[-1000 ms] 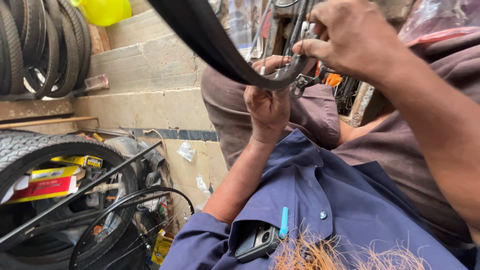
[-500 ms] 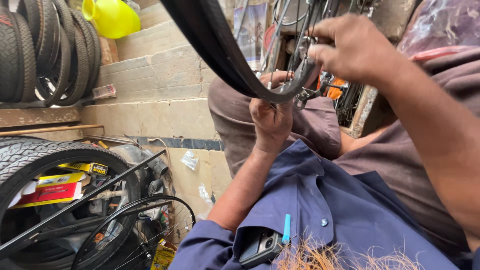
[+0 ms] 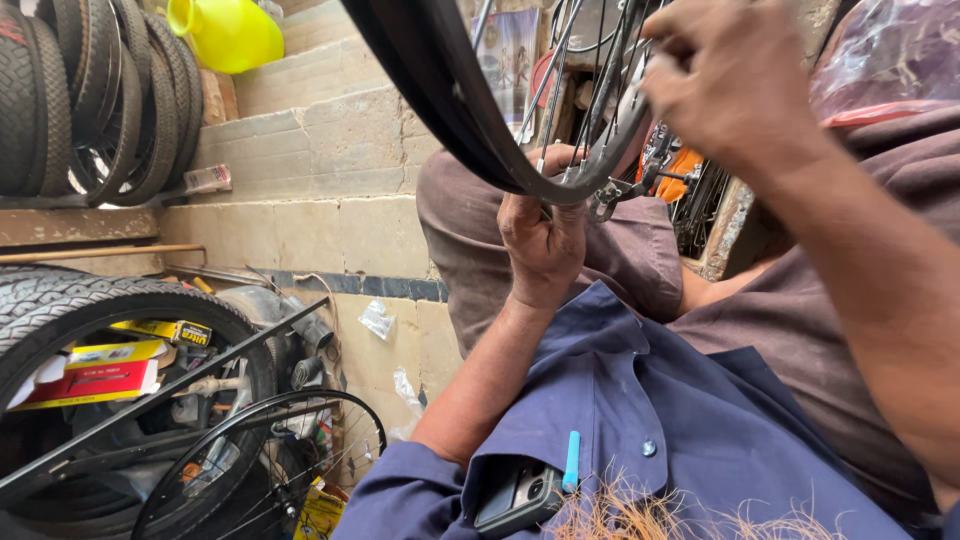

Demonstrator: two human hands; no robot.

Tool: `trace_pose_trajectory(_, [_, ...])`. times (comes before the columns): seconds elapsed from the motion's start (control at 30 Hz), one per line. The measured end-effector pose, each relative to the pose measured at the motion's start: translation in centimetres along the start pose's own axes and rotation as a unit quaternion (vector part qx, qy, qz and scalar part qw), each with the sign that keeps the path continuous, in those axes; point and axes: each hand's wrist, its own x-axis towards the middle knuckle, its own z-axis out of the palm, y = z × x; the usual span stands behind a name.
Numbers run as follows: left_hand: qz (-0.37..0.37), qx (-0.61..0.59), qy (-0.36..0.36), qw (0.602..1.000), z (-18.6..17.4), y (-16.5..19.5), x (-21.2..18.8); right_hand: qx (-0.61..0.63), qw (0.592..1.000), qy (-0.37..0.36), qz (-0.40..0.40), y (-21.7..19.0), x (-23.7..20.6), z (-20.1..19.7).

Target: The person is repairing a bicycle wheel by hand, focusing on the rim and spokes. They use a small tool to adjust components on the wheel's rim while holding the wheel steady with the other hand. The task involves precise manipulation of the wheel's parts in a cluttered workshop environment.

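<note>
A bicycle wheel with a black tyre [image 3: 440, 95] and thin metal spokes [image 3: 560, 90] is held up in front of me, above my lap. My left hand [image 3: 545, 245] reaches up from below and grips the lower rim, thumb side against the tyre. At the upper right, my right hand [image 3: 730, 80] has its fingers curled in among the spokes near the rim. What the fingertips pinch is hidden. My blue shirt [image 3: 650, 400] fills the lower frame, and brown trousers [image 3: 470, 230] lie behind the wheel.
Old tyres [image 3: 80, 100] hang on the left wall beside a yellow plastic jug [image 3: 230, 35]. Stone block steps [image 3: 320, 150] rise behind. Lower left, a large tyre [image 3: 110, 295] frames coloured boxes [image 3: 90, 370], and a small spoked wheel [image 3: 260, 460] leans nearby. A phone [image 3: 515, 495] and blue pen [image 3: 571, 460] sit in my pocket.
The view has swung slightly so the jug and wall tyres sit further right. My right hand has shifted along the rim toward the spokes. The left hand keeps its grip.
</note>
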Motion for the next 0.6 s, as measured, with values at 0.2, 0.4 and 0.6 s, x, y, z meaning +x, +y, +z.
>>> trace_pose_trajectory(0.2, [-0.007,0.008,-0.016,1.000,0.3,-0.3,0.2,-0.052,0.998,0.028,-0.028,-0.3,0.1,-0.6])
trace_pose_trajectory(0.4, [-0.011,-0.011,-0.022,1.000,0.0,-0.2,0.1,0.115,0.976,-0.147,0.110,1.5,0.7,0.3])
trace_pose_trajectory(0.6, [-0.012,-0.048,-0.026,0.998,0.1,-0.3,0.0,0.125,0.967,-0.143,0.172,1.3,0.4,0.1])
